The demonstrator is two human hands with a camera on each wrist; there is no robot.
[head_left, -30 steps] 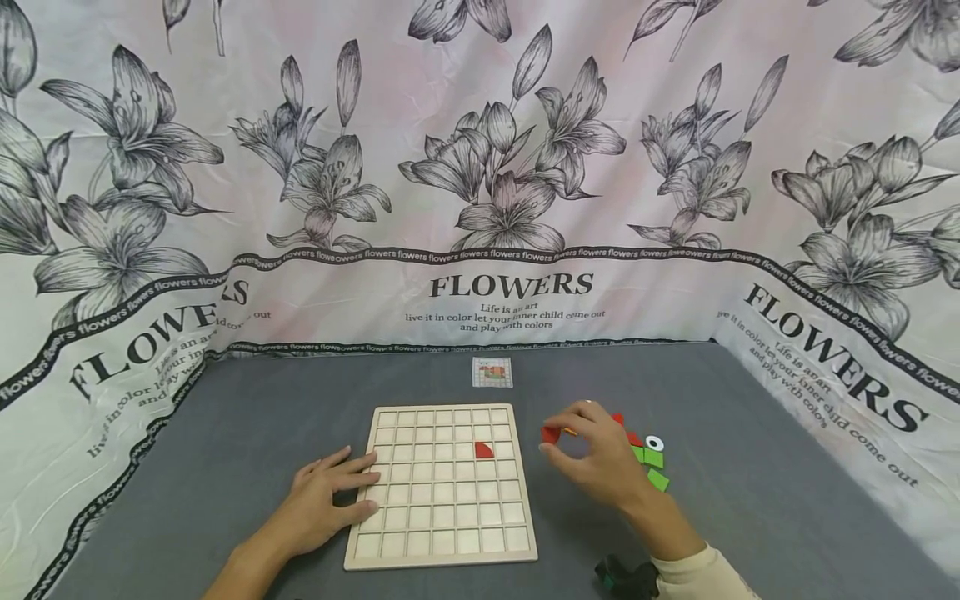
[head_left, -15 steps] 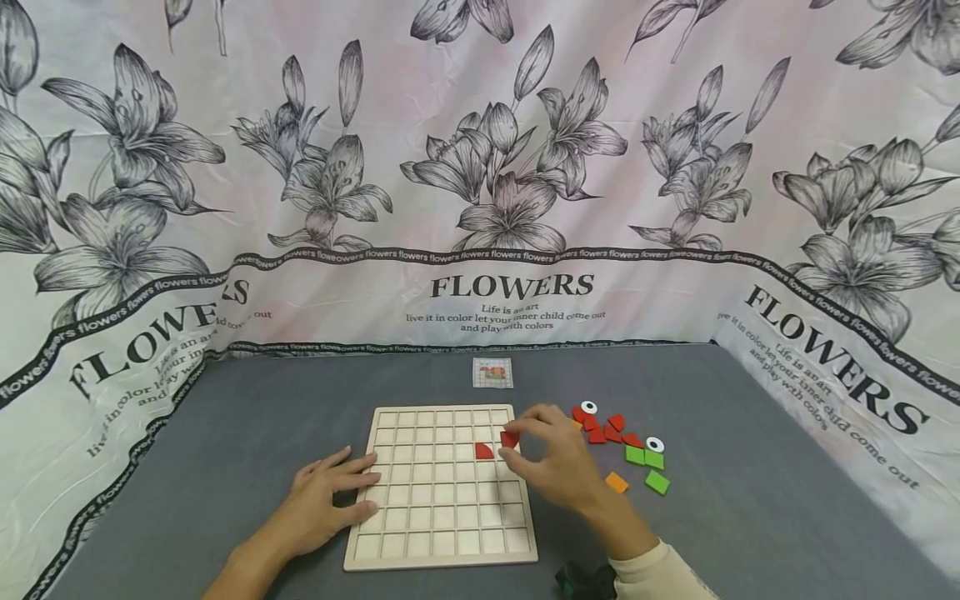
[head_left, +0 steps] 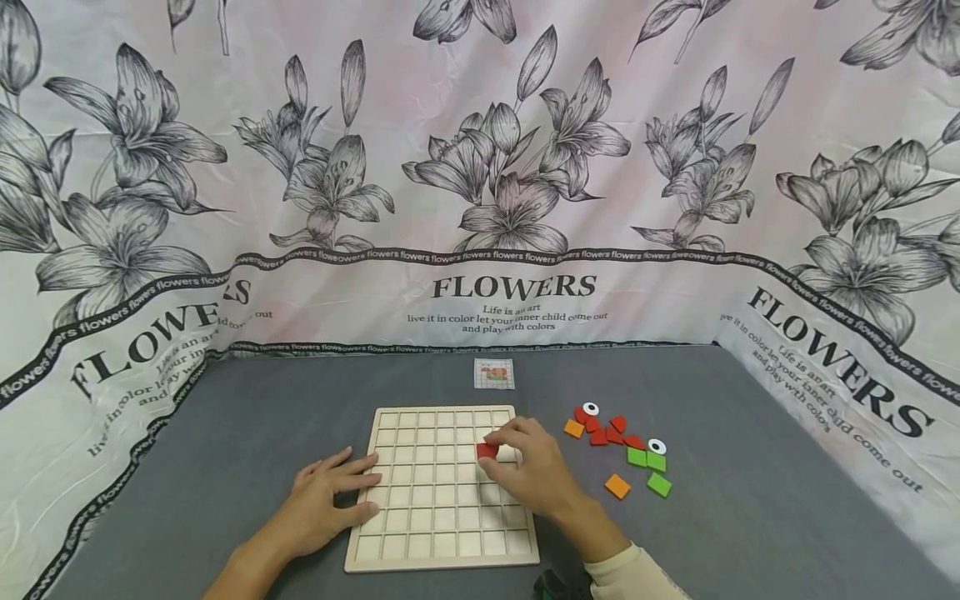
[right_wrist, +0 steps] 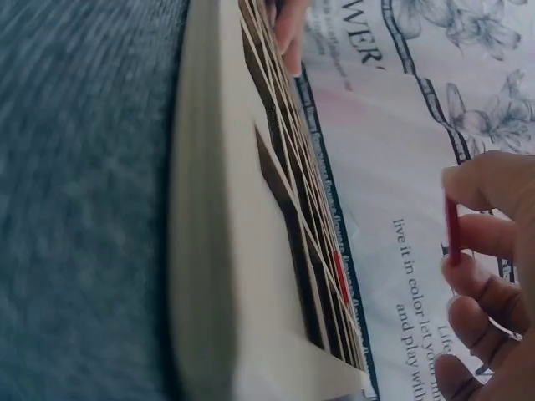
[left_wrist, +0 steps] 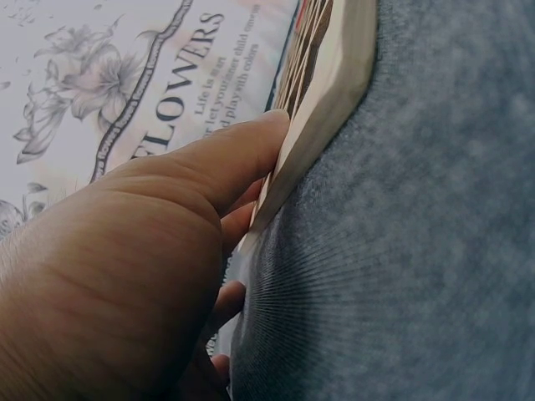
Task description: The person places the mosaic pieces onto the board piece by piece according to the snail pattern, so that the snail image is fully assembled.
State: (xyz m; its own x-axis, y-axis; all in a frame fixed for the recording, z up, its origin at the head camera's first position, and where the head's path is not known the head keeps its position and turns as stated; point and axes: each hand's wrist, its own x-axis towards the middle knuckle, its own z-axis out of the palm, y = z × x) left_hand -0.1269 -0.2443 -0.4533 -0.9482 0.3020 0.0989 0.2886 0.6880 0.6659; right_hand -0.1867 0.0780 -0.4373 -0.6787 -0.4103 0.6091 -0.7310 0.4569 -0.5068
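A wooden grid board (head_left: 419,496) lies on the grey table. My left hand (head_left: 327,504) rests along its left edge, fingers spread and fairly straight, thumb on the frame, as the left wrist view also shows. My right hand (head_left: 528,467) pinches a thin red tile (head_left: 486,451) between thumb and fingertips over the board's upper right part. In the right wrist view that tile is held on edge, raised above the board. A red piece (right_wrist: 341,277) sits in one of the board's cells there; from the head view the held tile and hand hide it.
Right of the board lie several loose red tiles (head_left: 597,437), green squares (head_left: 657,462), orange squares (head_left: 617,486) and two white rings with dark centres (head_left: 656,447). A small picture card (head_left: 494,374) lies behind the board. A flower-printed curtain (head_left: 510,208) encloses the table's back and sides.
My right hand has carried the red tile leftward from beside the loose pieces to over the board, uncovering those pieces. The left hand has stayed on the board's edge.
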